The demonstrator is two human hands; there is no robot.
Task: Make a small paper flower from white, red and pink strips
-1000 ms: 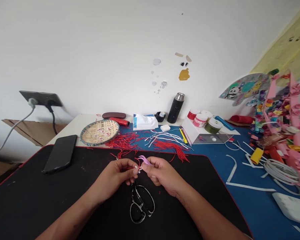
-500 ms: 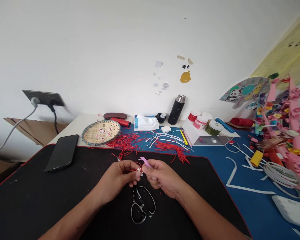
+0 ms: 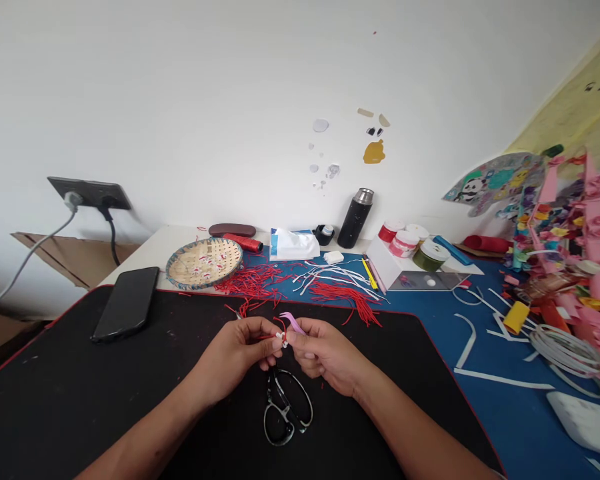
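Between my fingertips is a small knotted piece of red and white cord [image 3: 283,339]. My left hand [image 3: 247,347] pinches its left side, thumb against forefinger. On its right side my right hand [image 3: 320,350] pinches it too, and also holds pink bent-tip tweezers [image 3: 293,323] that point up and left. Just below both hands, black-handled scissors [image 3: 286,407] lie on the black mat [image 3: 220,440]; their blades are mostly hidden by my left hand. Loose red cords [image 3: 250,283] and white cords [image 3: 330,277] lie beyond the mat.
A phone [image 3: 126,303] lies on the mat's left part. Behind stand a woven basket [image 3: 205,263], a black flask [image 3: 356,219] and tissues [image 3: 294,245]. Spools [image 3: 431,255] sit on a white box. Cables [image 3: 567,350], paper strips and paper flowers crowd the right.
The view has shifted slightly. Both hands stay together at the knotted cord, and a red end now stands up more visibly beside the tweezers.
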